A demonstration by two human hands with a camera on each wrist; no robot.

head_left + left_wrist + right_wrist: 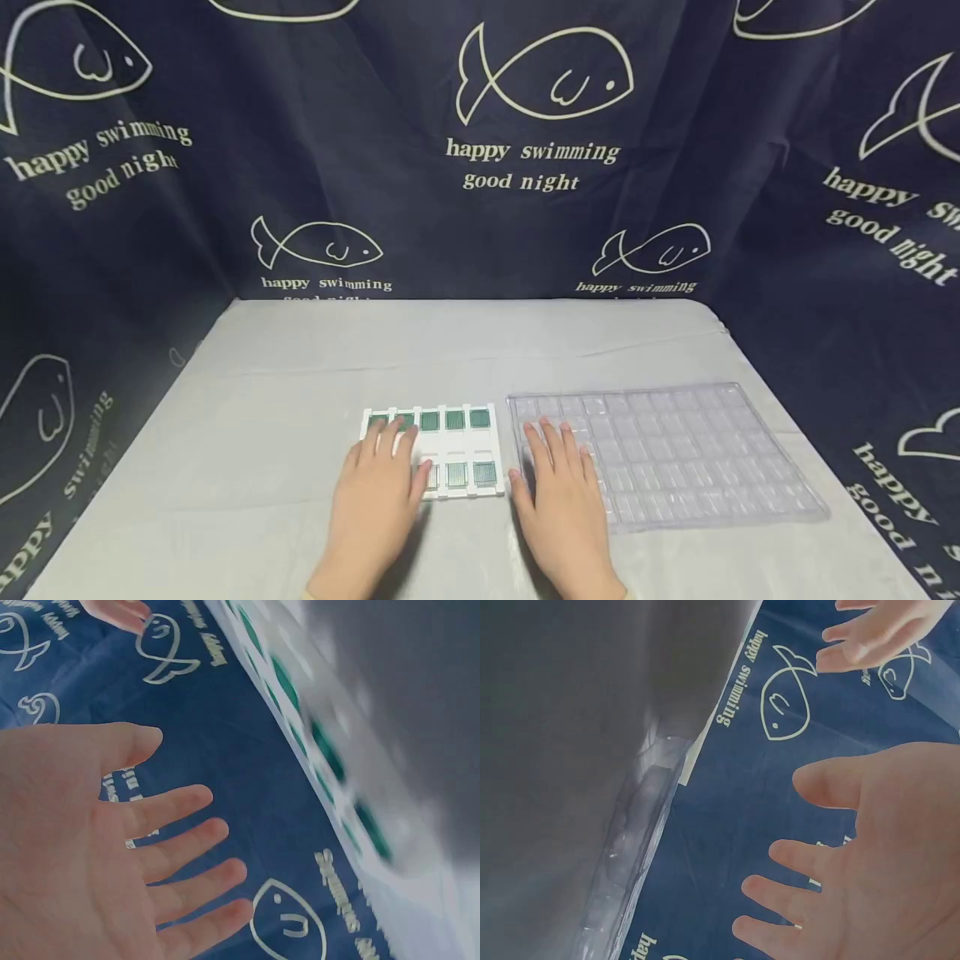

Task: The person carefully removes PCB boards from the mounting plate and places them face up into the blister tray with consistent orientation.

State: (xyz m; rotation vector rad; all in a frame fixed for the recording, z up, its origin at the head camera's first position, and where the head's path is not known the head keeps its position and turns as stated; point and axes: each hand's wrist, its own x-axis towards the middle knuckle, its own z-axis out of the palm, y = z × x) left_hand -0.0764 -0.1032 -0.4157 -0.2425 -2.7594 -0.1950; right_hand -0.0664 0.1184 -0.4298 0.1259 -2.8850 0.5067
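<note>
My left hand (378, 492) hovers, fingers extended, over the left part of a white tray (459, 444). This tray holds two rows of small green circuit boards (479, 418), some hidden behind the hand. To its right lies a clear plastic tray (675, 450) divided into many small compartments. Spread fingers of my right hand (562, 508) overlap the clear tray's left side in the head view. Both wrist views show bare palms with nothing held, the left palm (82, 847) beside the white tray's edge and the right palm (900, 862) near the clear tray's edge.
A pale grey cloth (300, 400) with slight creases covers the table. Dark blue curtains (420, 192) printed with fish and lettering stand behind it and along both sides. The two trays lie side by side with a narrow gap between them.
</note>
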